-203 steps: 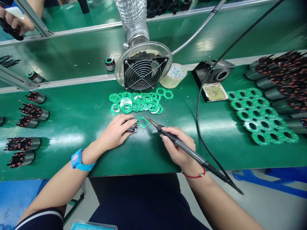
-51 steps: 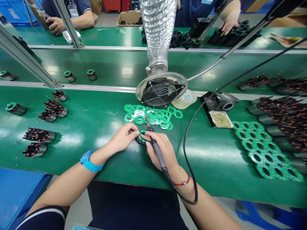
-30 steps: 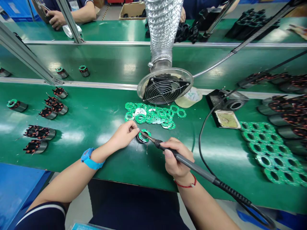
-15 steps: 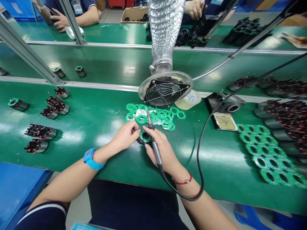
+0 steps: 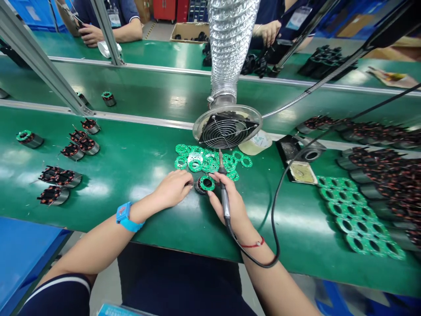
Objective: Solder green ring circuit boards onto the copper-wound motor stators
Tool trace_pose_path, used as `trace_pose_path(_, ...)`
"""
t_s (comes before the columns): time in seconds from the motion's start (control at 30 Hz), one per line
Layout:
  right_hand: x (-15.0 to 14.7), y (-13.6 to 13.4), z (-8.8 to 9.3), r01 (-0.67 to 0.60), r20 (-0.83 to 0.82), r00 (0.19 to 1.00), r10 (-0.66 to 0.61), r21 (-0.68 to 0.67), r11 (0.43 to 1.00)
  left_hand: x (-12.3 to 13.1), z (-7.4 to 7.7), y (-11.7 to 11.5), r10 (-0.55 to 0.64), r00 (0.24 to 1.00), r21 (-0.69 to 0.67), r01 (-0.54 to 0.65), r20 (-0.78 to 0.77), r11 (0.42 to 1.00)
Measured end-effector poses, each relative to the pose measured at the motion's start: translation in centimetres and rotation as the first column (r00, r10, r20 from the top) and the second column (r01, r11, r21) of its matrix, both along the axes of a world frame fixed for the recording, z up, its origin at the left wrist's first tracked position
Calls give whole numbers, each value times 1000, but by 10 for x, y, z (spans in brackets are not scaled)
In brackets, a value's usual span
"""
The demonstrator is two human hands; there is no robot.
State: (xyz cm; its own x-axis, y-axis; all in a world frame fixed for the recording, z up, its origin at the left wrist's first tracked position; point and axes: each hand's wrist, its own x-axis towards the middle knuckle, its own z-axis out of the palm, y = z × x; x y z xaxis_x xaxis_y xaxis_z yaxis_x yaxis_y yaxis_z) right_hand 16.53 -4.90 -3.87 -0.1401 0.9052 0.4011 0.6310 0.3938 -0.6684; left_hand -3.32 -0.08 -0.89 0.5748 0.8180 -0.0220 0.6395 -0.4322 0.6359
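Observation:
In the middle of the bench a motor stator (image 5: pixel 199 189) stands with a green ring circuit board (image 5: pixel 207 183) on its top. My left hand (image 5: pixel 173 188) is just left of the stator, its thumb and forefinger pinched together; what lies between them is too small to make out. A soldering iron (image 5: pixel 225 199) rests in my right hand (image 5: pixel 235 206), its tip pointing up and away toward the fan. The thumb and fingertips of that hand are close against the stator's right side. Beyond both hands lies a heap of loose green ring boards (image 5: pixel 210 159).
A fume-extractor fan (image 5: pixel 226 129) on a foil duct hangs over the heap. To the right are a soldering-iron stand (image 5: pixel 301 153), a panel of joined ring boards (image 5: pixel 357 210) and many stators (image 5: pixel 378 175). Several stators (image 5: pixel 61 175) stand at left. The iron's cable (image 5: pixel 275 219) loops over my right forearm.
My left fingers have drawn back slightly from the stator, which now shows more fully. The iron's tip has swung right, away from over the heap's middle. The whole view has shifted slightly.

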Motion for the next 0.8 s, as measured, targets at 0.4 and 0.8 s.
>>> trace_pose_path(0.4, -11, -4, 7, -111, 122, 988, 96, 123, 986, 3, 5, 0, 69, 948, -98, -40, 310, 994)
trace_pose_path(0.8, -16, -6, 16, -166, 167, 978, 127, 244, 955, 7, -3, 2, 226, 909, -349, -97, 350, 932)
